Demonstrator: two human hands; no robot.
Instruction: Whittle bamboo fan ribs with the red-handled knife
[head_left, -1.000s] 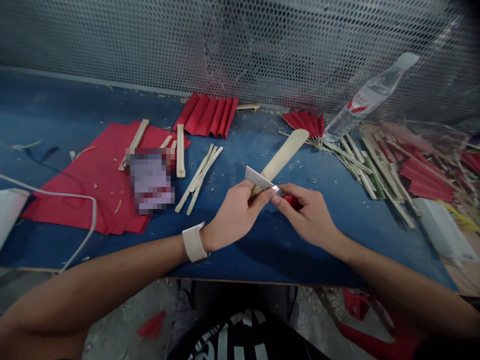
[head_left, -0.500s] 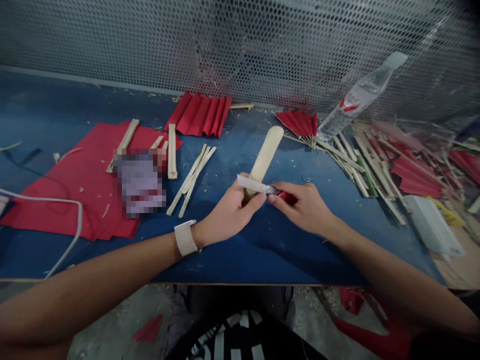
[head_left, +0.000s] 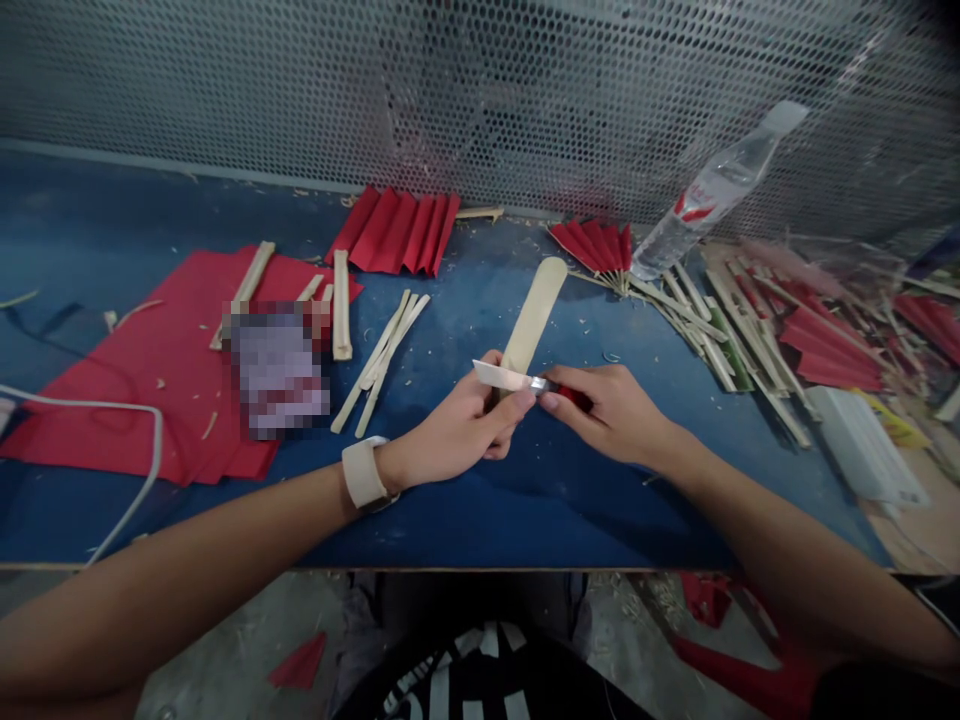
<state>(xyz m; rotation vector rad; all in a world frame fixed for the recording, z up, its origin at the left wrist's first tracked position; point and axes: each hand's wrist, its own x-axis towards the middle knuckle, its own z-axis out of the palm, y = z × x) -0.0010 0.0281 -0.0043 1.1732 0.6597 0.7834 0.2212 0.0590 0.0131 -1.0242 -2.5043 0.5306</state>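
My left hand is closed around the lower end of a pale, flat strip of bamboo or wood, whose rounded top points up and away from me. In my right hand is a knife with a red handle. The knife's blade lies across the strip just above my left fingers, its tip pointing left. My left thumb rests by the base of the blade. The strip's lower end is hidden in my left hand.
On the left, thin sticks lie by red paper and a blurred-out object. Pleated red paper, a small red fan and a water bottle stand near the mesh panel. More sticks lie right.
The blade has shifted slightly down along the strip, and its angle has changed a little. My left fingers have moved slightly around the strip. Both hands keep their hold.
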